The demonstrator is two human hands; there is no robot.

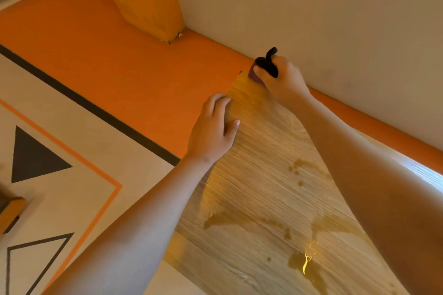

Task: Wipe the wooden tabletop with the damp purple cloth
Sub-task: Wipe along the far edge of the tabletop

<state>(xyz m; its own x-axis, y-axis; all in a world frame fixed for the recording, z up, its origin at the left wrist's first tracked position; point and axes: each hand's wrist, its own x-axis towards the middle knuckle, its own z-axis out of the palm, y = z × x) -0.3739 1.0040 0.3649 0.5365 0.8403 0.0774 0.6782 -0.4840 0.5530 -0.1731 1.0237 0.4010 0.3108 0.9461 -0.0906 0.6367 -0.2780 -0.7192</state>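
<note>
Cloth (254,74) at far corner of wooden surface (259,199), beside the wall.
Right hand (282,84) clenched around it, pressing down; left hand (213,129) flat, fingers together, on the surface edge; wet patches (304,263) nearer.

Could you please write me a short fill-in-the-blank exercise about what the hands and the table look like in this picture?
1. The cloth is held in the ____ hand, at the table's far corner.
2. The left hand rests on the table's ____ edge, holding nothing.
3. The tabletop nearer the camera shows ____ patches that glisten.
4. Behind the table, an ____ strip runs along the wall's base.

Missing words: right; left; wet; orange
</note>
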